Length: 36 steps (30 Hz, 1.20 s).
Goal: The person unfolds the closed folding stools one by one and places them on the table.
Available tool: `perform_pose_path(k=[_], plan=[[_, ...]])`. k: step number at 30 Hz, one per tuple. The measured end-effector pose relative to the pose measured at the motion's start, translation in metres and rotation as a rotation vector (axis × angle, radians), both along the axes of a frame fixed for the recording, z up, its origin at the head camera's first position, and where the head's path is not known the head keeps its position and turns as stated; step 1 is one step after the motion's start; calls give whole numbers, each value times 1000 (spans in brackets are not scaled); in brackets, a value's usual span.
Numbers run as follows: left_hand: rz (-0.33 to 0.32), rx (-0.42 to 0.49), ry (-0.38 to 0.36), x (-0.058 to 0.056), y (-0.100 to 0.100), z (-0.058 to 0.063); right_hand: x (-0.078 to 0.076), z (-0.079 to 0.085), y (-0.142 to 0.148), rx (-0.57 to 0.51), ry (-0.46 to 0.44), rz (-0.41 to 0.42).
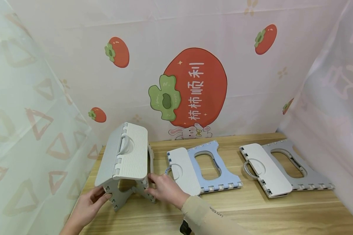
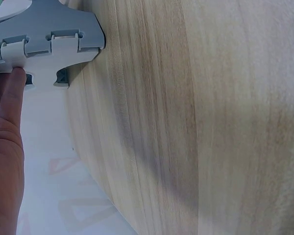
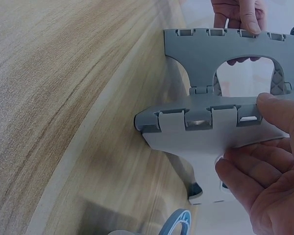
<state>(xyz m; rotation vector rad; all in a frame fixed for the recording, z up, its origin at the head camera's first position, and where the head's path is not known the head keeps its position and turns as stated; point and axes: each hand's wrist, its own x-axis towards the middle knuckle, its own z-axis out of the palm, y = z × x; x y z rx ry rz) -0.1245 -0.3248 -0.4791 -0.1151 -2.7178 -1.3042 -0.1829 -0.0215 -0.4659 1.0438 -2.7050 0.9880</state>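
柿柿顺利 backdrop point(image 1: 241, 107), hands point(image 1: 88, 205) point(image 1: 168, 190) gripping stool point(image 1: 133, 160)

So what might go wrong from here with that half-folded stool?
Pinching: the right hand has its thumb beside the hinges, which might nip it if they turn.
Tipping: the half-folded stool stands tented between that hand and the left hand, so it could shift if either slips.
Knocking: the right hand looks close to the blue stool and might bump it.
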Motion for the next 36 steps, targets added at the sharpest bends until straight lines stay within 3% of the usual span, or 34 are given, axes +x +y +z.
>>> perform_pose_path(k=[25, 36], plan=[[21, -35, -1, 0, -2, 2, 0, 1, 1, -1, -47, -14], [24, -62, 11, 0, -3, 1, 0, 1, 2, -23, -11, 9]])
